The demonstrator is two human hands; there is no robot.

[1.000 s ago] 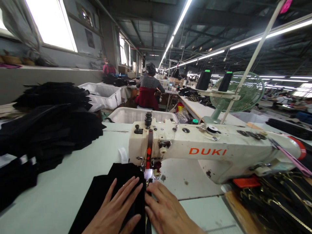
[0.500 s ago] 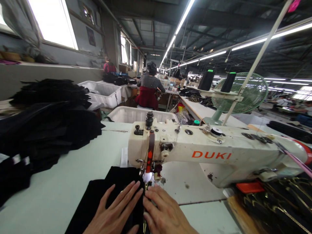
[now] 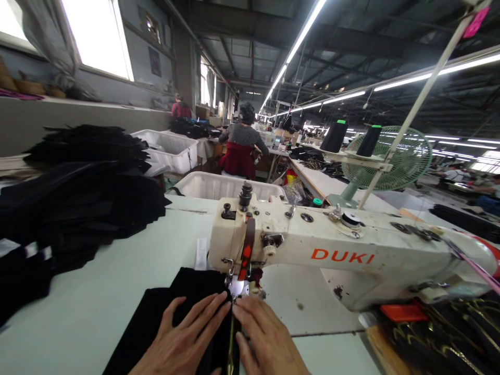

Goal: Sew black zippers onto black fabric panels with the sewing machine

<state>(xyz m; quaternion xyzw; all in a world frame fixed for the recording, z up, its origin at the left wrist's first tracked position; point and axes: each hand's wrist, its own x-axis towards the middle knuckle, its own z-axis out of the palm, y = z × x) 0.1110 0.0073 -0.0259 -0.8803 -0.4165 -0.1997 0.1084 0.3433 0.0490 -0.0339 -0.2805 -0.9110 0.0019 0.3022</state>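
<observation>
More gold strip (image 3: 231, 346) shows now beside the right hand (image 3: 267, 336).

A longer length of gold trim (image 3: 230, 349) now shows beside the right hand (image 3: 267, 336). Beyond the left hand (image 3: 183, 336), the white tag (image 3: 201, 253) is straighter.

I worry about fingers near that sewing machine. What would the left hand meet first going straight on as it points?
The left hand would probably meet the presser-foot area of the sewing machine; the right hand is close beside that line, and depth is unclear.
</observation>
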